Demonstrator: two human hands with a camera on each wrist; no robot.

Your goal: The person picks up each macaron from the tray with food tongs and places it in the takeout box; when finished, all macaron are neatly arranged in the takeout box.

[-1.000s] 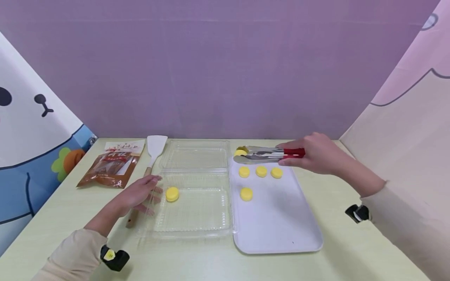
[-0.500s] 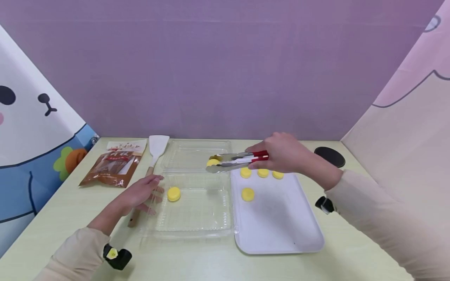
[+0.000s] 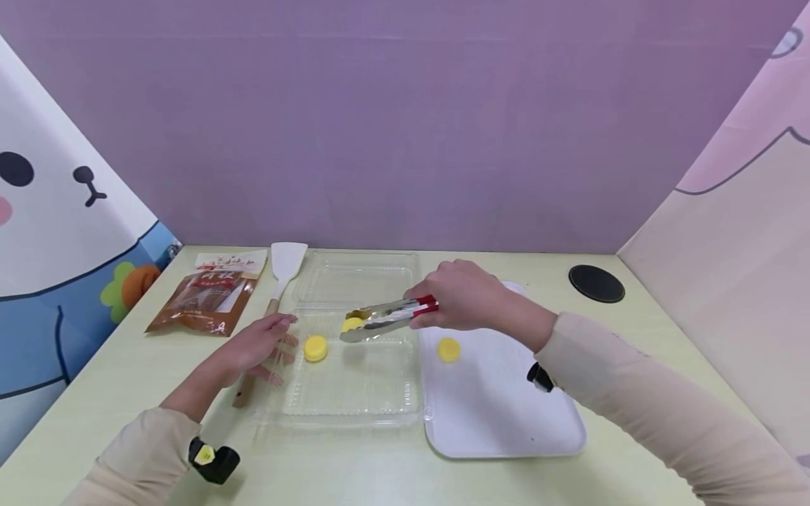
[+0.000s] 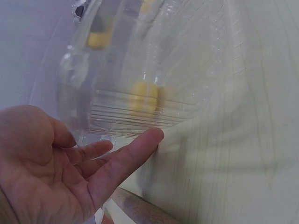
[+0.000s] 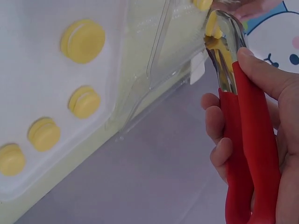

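My right hand (image 3: 465, 295) grips red-handled metal tongs (image 3: 382, 318). Between the tongs' tips is a yellow macaron (image 3: 351, 324), held above the base of a clear hinged plastic container (image 3: 354, 383). Inside the container's left part lies another macaron (image 3: 315, 348). With fingers extended, my left hand (image 3: 253, 348) rests at the container's left wall; in the left wrist view its fingers (image 4: 126, 165) lie along the ribbed plastic. On the white tray (image 3: 500, 422) one macaron (image 3: 449, 349) shows in the head view. The right wrist view shows several there, including a farther macaron (image 5: 84, 101).
The container's lid (image 3: 361, 277) lies open toward the back. Left of it are a white spatula (image 3: 287, 261) with a wooden handle and a brown food packet (image 3: 209, 299). A black round disc (image 3: 597, 283) lies at the back right. A purple wall (image 3: 405, 140) closes off the rear.
My right hand has carried the macaron in the tongs leftward from the back of the tray to above the container base. The left hand has stayed at the container's side.
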